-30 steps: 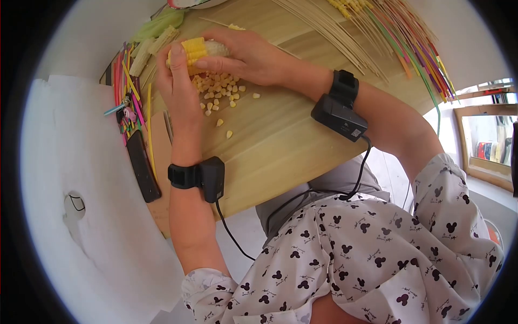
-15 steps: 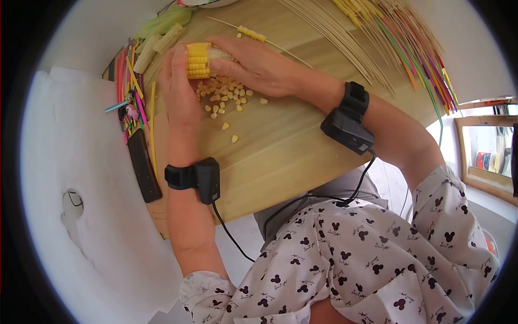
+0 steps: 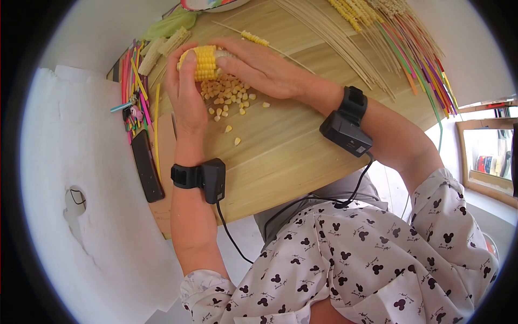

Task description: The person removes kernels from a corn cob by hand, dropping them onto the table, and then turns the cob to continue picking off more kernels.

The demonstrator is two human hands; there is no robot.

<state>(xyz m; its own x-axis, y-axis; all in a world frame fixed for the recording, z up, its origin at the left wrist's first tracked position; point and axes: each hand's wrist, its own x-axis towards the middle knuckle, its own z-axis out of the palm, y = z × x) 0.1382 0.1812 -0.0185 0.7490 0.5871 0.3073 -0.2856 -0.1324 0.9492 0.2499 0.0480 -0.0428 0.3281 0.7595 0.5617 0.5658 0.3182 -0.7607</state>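
Between my two hands is a corn cob point(image 3: 206, 62), yellow with kernels at its left part and pale and bare toward the right. My left hand point(image 3: 186, 86) wraps around the kernel-covered end, its thumb lying on the rows. My right hand point(image 3: 256, 67) is closed around the stripped end, with the thumb pressed at the edge of the remaining kernels. Loose corn kernels point(image 3: 229, 97) lie in a pile on the wooden table point(image 3: 270, 146) under and beside the cob, a few scattered nearer to me.
Bare cobs point(image 3: 162, 47) and a green husk point(image 3: 171, 24) lie at the far left. Colored strips point(image 3: 137, 75) and a black phone-like object point(image 3: 147, 167) line the left edge. Thin sticks point(image 3: 334, 40), a skewer with kernels point(image 3: 254, 38) and a bowl point(image 3: 216, 4) are farther back.
The cob has turned in my hands, and more yellow rows now face the camera. My left thumb has shifted across the kernels. The view has moved slightly.
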